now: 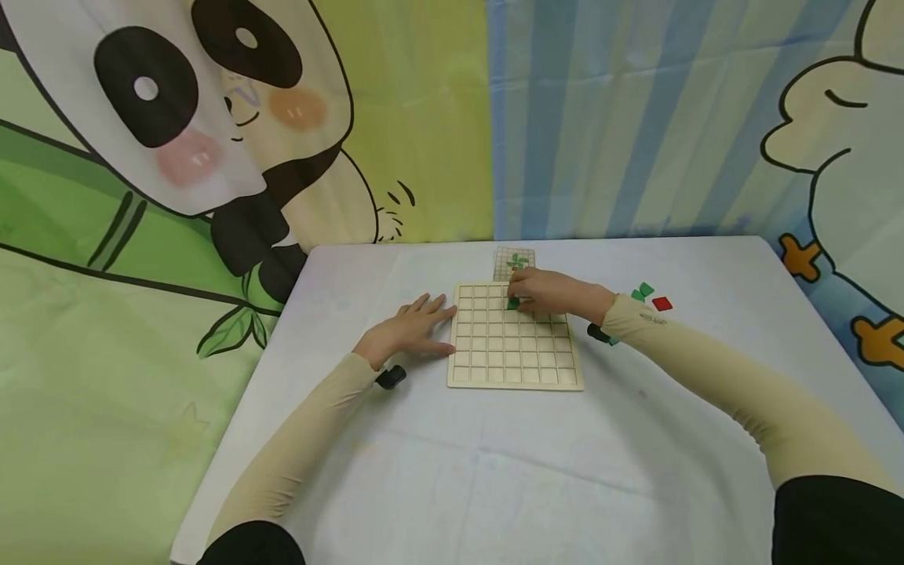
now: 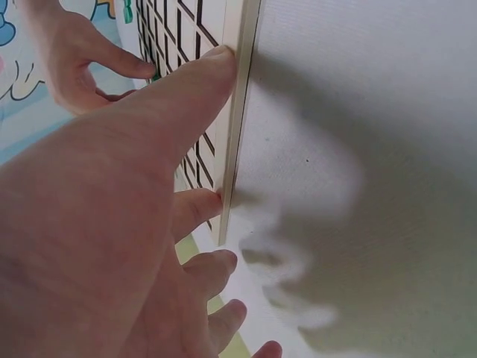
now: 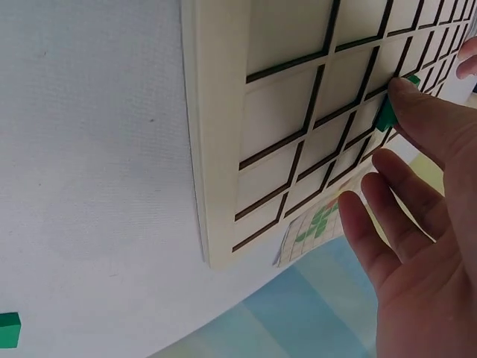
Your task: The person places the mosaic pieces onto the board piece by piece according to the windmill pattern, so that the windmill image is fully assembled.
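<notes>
A square pale board [image 1: 515, 345] with a grid of recessed cells lies flat on the table. At its left edge rests my left hand [image 1: 410, 328], fingers spread; thumb tip and one fingertip touch the rim in the left wrist view. My right hand [image 1: 554, 290] reaches over the far part of the board and pinches a small green tile [image 3: 386, 113] at the grid. The thumb lies on the tile, while three other fingers stand apart from it in the right wrist view. My index finger is hidden there.
Just beyond the board lies a pattern card [image 1: 503, 263] printed with a grid and a green figure. To the right are loose green tiles [image 1: 646, 289] and a red tile [image 1: 662, 304]. Another green tile [image 1: 613, 340] shows beside the right wrist. A printed cloth [image 1: 424, 157] hangs behind the table.
</notes>
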`<action>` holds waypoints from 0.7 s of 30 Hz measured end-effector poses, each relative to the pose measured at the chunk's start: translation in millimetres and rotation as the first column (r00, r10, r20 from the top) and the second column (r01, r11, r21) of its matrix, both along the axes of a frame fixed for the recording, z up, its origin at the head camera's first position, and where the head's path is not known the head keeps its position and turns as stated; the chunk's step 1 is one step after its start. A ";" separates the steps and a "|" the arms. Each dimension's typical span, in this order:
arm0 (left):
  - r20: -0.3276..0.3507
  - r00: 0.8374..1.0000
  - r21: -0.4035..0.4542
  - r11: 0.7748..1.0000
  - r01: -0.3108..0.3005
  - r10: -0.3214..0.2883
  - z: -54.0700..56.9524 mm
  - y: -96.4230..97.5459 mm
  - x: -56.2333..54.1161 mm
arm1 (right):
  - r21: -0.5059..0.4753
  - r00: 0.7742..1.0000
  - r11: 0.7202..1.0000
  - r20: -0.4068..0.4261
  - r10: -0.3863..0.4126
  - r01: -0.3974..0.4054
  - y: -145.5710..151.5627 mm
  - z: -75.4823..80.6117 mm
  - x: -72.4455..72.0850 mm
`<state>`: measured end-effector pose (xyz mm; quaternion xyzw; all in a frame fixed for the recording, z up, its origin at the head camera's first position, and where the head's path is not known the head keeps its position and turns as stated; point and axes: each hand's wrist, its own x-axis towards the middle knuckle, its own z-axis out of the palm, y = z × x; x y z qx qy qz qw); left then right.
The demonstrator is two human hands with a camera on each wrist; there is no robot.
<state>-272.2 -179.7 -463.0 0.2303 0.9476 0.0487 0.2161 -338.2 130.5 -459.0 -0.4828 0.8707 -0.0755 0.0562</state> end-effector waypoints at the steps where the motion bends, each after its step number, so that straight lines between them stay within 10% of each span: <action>1: -0.001 1.000 0.000 1.000 -0.001 0.001 0.3 -0.1 0.0 | -0.001 1.000 1.000 0.005 -0.007 0.007 -0.8 0.6 -0.5; 21: 0.002 1.000 0.015 1.000 0.023 -0.023 0.0 -1.4 -2.4 | -0.027 0.998 0.998 0.039 -0.052 0.053 -3.5 0.7 -2.9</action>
